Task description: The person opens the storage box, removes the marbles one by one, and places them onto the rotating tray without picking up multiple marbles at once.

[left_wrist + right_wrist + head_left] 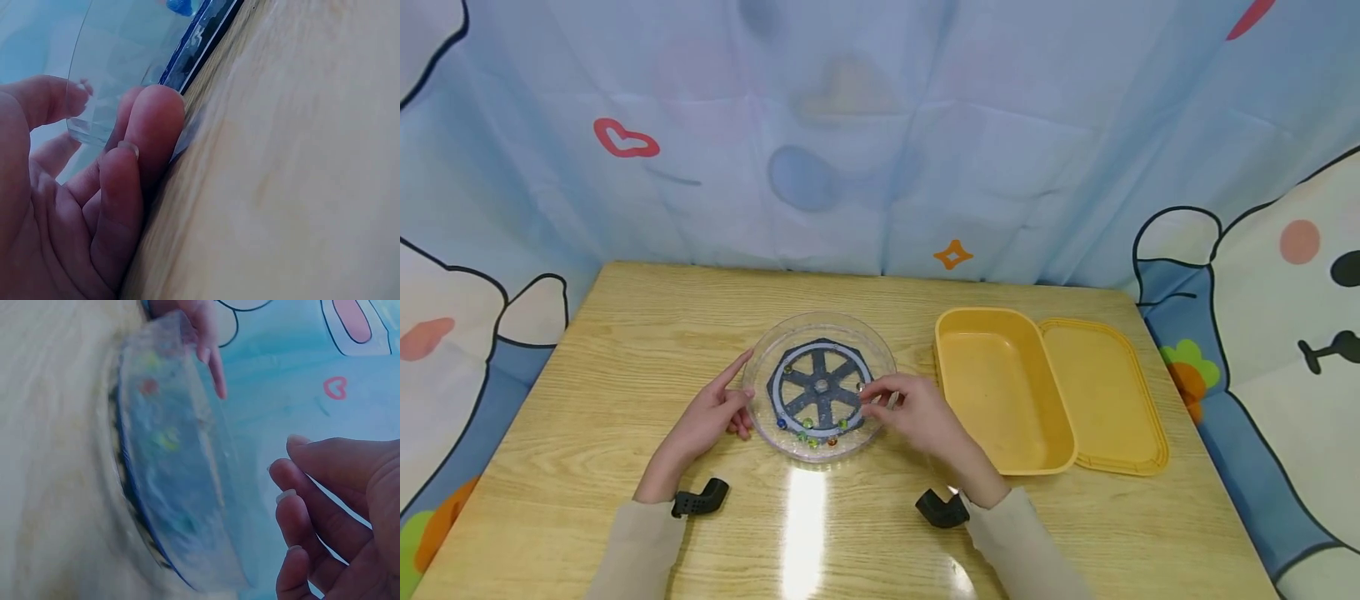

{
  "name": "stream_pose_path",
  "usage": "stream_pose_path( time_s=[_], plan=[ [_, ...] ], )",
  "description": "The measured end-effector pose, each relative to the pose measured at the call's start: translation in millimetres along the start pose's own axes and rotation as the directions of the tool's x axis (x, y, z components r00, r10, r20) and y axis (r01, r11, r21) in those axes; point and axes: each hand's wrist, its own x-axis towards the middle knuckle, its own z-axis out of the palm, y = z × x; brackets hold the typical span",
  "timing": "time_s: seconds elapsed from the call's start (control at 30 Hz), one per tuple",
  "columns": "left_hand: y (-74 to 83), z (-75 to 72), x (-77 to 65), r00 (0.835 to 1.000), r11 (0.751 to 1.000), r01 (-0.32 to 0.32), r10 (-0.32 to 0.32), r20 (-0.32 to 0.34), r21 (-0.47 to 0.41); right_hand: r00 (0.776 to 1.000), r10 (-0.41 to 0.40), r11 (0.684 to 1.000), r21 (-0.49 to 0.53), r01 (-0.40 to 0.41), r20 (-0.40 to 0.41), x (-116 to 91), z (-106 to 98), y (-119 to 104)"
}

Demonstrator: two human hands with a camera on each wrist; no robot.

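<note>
A round clear bowl stands on the table, with a dark blue spoked wheel pattern at its bottom. Several small glass marbles, green, blue and amber, lie in it, mostly at the near side. My left hand grips the bowl's left side, its thumb at the rim and its index finger stretched along the wall. Over the bowl's right side, my right hand has thumb and fingertips bunched; a small glass marble shows at the tips, mostly hidden in the right wrist view.
A yellow plastic box stands right of the bowl, close to my right forearm. Its yellow lid lies flat beside it, farther right. A blue patterned curtain hangs behind the wooden table.
</note>
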Motion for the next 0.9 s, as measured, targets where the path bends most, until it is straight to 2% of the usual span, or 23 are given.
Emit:
stream_pose_path(
  time_s=[0.2,0.37,0.5,0.63,0.7,0.77,0.83,0.9],
  plan=[
    [-0.6,0.0,-0.6,1.000,1.000,-0.004,0.004,0.001,-0.004,0.999,0.003,0.998,-0.070,-0.007,-0.050,-3,-30,7],
    [-0.1,-0.4,-0.4,1.000,1.000,0.000,0.000,0.001,-0.006,0.999,-0.038,0.991,-0.128,0.034,-0.030,-7,-65,20],
    [-0.2,-1.0,-0.3,1.000,1.000,-0.001,0.001,-0.002,-0.005,0.996,-0.080,0.985,-0.148,0.084,0.034,-6,-92,35],
    [-0.9,-1.3,-0.4,1.000,1.000,0.000,0.000,-0.005,0.000,0.983,-0.035,0.993,-0.101,0.054,0.178,-2,-115,49],
    [-1.0,-1.1,-0.4,1.000,1.000,0.002,-0.002,-0.007,0.003,0.958,0.009,0.997,-0.072,0.012,0.285,-1,-124,55],
    [-0.9,-0.8,-0.5,1.000,1.000,0.003,-0.003,-0.007,0.007,0.912,0.076,0.997,-0.062,-0.056,0.403,-1,-130,61],
    [-0.5,-0.4,-0.4,1.000,1.000,0.004,-0.004,-0.006,0.011,0.837,0.153,0.988,-0.079,-0.131,0.526,-2,-135,67],
    [-0.3,-0.5,-0.5,1.000,1.000,0.004,-0.003,-0.007,0.016,0.743,0.226,0.973,-0.106,-0.206,0.630,-4,-136,71]
  ],
)
